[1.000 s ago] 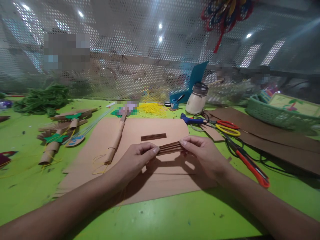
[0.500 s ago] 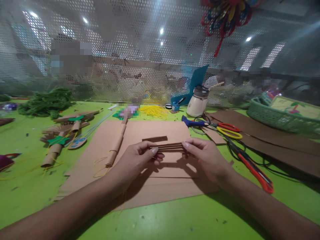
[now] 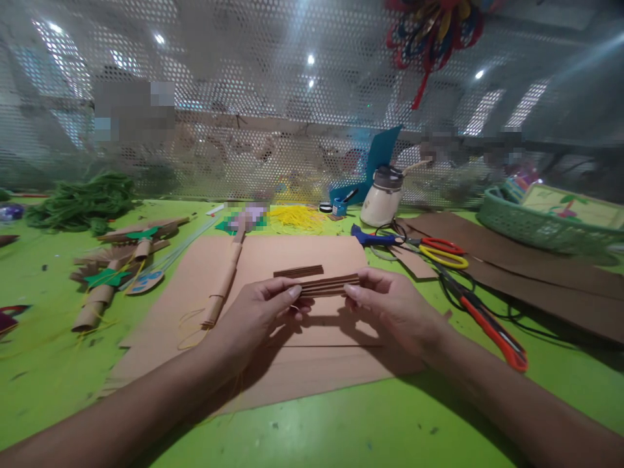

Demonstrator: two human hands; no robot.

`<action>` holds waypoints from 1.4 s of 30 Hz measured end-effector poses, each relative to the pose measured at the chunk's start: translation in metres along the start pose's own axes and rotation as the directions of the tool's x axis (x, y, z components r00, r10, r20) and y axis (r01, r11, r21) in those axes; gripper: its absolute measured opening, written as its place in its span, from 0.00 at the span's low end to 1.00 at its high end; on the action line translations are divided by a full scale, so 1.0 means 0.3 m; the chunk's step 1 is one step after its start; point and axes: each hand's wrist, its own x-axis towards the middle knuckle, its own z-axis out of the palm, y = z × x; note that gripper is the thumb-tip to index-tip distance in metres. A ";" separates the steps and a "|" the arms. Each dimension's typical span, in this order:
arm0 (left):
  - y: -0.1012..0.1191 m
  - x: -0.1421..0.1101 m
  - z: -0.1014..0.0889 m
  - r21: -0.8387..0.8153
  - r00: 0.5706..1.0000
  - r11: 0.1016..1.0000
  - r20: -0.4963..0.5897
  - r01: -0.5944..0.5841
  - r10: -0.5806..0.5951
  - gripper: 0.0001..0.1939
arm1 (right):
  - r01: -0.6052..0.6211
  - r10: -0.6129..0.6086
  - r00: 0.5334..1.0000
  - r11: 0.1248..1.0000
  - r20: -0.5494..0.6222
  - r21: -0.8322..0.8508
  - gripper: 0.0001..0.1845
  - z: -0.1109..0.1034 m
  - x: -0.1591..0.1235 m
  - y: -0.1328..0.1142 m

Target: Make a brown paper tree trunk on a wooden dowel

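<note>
A narrow pleated strip of brown paper is stretched between my hands, its folds running lengthwise. My left hand pinches its left end between thumb and fingers. At the other end my right hand does the same, thumb on top near the front edge. Just behind lies a second pleated brown strip, flat on light brown paper sheets. A rolled paper figure with yellow thread rests on the sheets, left of my hands.
On the right lie a red utility knife, scissors, a blue glue gun and dark brown sheets. Behind them stand a white jar and a green basket. Paper figures and green yarn occupy the left.
My right thumb has shifted a little inward and down along the pleated strip, whose folds now show more widely. The whole view has drifted slightly left.
</note>
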 end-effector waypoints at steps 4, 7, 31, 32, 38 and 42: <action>0.004 -0.007 -0.002 0.004 0.997 0.998 0.055 0.057 -0.057 0.05 | -0.026 0.025 0.999 0.999 0.027 0.038 0.12 -0.003 0.006 0.011; -0.001 -0.013 -0.001 0.046 0.986 0.994 0.125 0.103 -0.108 0.05 | -0.023 0.022 1.000 0.998 0.015 0.050 0.12 -0.005 0.009 0.013; -0.041 0.002 -0.002 0.182 0.969 0.982 0.234 0.042 -0.085 0.12 | -0.033 0.034 0.998 0.999 0.044 -0.011 0.11 0.037 -0.006 0.017; -0.042 0.001 0.000 0.177 0.972 0.984 0.225 0.034 -0.074 0.12 | -0.033 0.034 0.999 0.999 0.038 -0.022 0.11 0.039 -0.007 0.014; -0.042 0.011 -0.005 0.187 0.981 0.982 0.194 -0.006 -0.031 0.13 | -0.033 0.034 0.999 0.999 0.019 -0.032 0.11 0.043 -0.012 0.011; -0.039 0.017 -0.010 0.170 0.973 0.985 0.226 0.008 -0.047 0.13 | -0.005 0.005 1.000 0.998 0.007 -0.065 0.10 0.039 -0.007 0.012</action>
